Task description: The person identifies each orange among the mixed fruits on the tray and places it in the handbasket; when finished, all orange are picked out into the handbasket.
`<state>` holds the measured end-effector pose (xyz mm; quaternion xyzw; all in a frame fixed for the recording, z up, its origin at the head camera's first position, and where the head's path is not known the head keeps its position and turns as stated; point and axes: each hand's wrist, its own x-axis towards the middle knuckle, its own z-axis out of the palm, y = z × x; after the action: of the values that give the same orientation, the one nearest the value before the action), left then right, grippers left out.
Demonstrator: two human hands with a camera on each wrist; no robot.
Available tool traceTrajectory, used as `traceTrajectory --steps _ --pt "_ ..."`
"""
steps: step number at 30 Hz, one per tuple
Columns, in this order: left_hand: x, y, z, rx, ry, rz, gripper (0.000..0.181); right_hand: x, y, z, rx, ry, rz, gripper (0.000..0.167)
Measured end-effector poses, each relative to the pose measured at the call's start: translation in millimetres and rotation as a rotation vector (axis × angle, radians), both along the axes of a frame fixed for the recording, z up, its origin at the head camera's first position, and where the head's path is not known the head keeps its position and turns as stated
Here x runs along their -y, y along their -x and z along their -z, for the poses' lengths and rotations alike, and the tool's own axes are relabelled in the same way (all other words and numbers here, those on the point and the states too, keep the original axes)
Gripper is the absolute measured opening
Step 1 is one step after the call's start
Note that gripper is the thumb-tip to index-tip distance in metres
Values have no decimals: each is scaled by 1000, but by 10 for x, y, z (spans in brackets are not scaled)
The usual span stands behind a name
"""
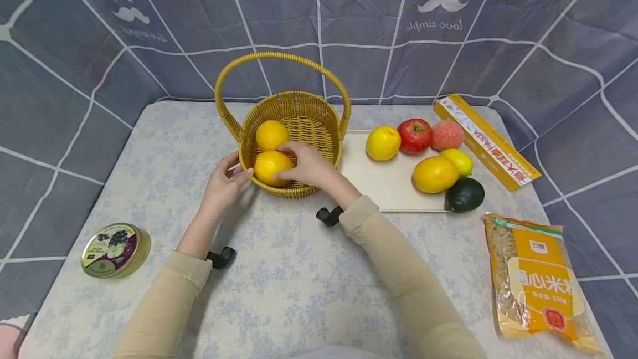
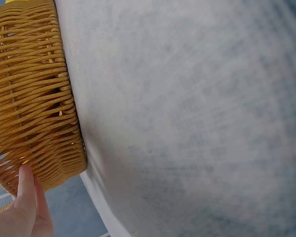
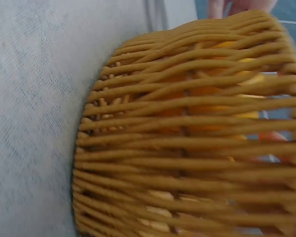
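1. At far left, a squat round tin with a purple-and-green lid [image 1: 112,251] is sitting near the left edge of the cloth-covered table [image 1: 279,281]; a broad stretch of pale floral cloth is running from it to the basket.
2. The left hand [image 1: 222,184] is holding the front-left rim of a round golden-brown woven basket [image 1: 315,132], thumb at the rim and fingers against the outer wall.
3. The basket is standing towards the table's back edge, its tall handle arching upright.
4. Inside, along the left wall, a round orange-yellow fruit [image 1: 271,134] is resting behind a second, glossy orange-yellow fruit [image 1: 268,167]; bare weave is showing to their right.
5. The right hand [image 1: 311,165] is reaching over the front-right rim, thumb and fingers narrowing round the second fruit.
6. Just right of the basket, a cream rectangular tray [image 1: 371,193] is carrying assorted fruit towards its right side; a dark green avocado [image 1: 466,195] is covering its front-right corner.
7. Farther right, a long orange-and-white pasta box [image 1: 485,140] is slanting towards the table's right edge, and a yellow plastic pasta bag [image 1: 540,281] is lying along that edge.
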<state>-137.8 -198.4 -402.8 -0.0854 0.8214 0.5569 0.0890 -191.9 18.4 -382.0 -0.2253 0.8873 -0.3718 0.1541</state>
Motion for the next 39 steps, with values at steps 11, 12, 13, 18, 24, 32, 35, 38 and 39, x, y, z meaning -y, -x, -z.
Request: traceTrajectory --steps 11,12,13,18,24,32,35,38,39 --pt "-1 6 -34 -4 22 1 70 -563 -263 -245 35 246 38 54" --pt "1 7 -31 -3 24 0 70 -632 -277 -258 39 265 41 53" --pt "2 9 -29 -1 27 1 70 -704 -291 -269 42 278 50 52" --pt "-13 11 -32 8 24 13 70 -1110 -376 -294 43 310 117 48" --pt "-12 14 -17 12 30 6 69 -1638 -486 -290 37 216 231 49" --pt "-17 11 -2 7 23 4 68 -2208 -652 -304 49 132 342 52" --pt "-14 10 -1 7 18 8 69 -2359 -682 -293 58 111 383 53" --pt "-1 9 2 5 21 14 69 -2479 -691 -277 49 70 399 55" --pt "4 8 4 5 26 15 70 -2512 -689 -269 44 57 402 56"
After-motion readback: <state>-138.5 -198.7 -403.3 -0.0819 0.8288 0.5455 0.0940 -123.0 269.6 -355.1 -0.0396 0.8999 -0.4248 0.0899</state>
